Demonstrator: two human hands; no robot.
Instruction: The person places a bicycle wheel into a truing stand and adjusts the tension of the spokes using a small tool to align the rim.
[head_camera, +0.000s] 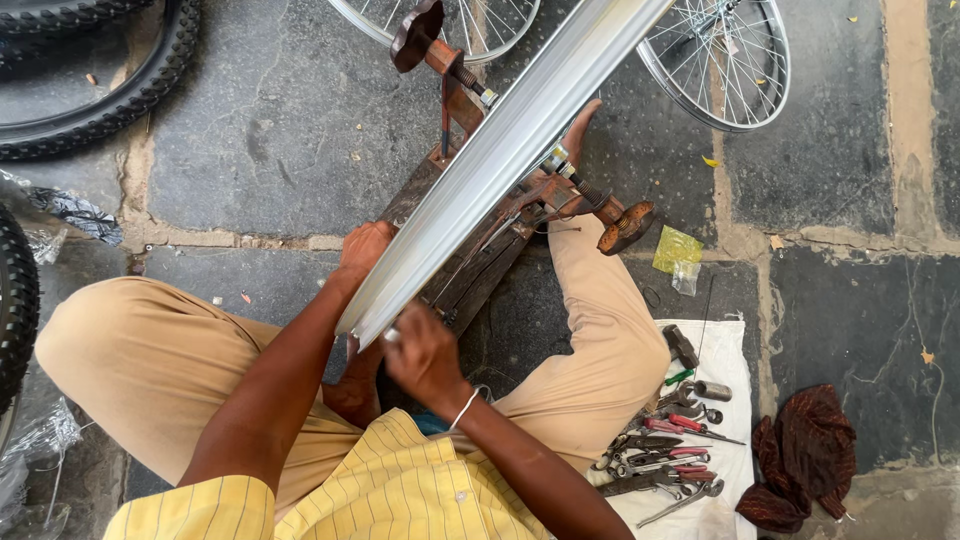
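Hands: left (362, 250) steadies silver wheel rim (500, 160); right (425, 350) pinches spoke nipple.

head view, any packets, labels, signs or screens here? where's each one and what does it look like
Small plastic packet: on the stone floor right of the wooden stand, above the white cloth; crumpled, yellow-green.
Clear plastic bag: touching the packet's lower edge; small, transparent.
Crumpled plastic wrapping: on the floor at the left edge beside the black tyres; clear and grey.
More clear plastic wrapping: lower left, by the person's knee.
No signs, screens or readable labels show.
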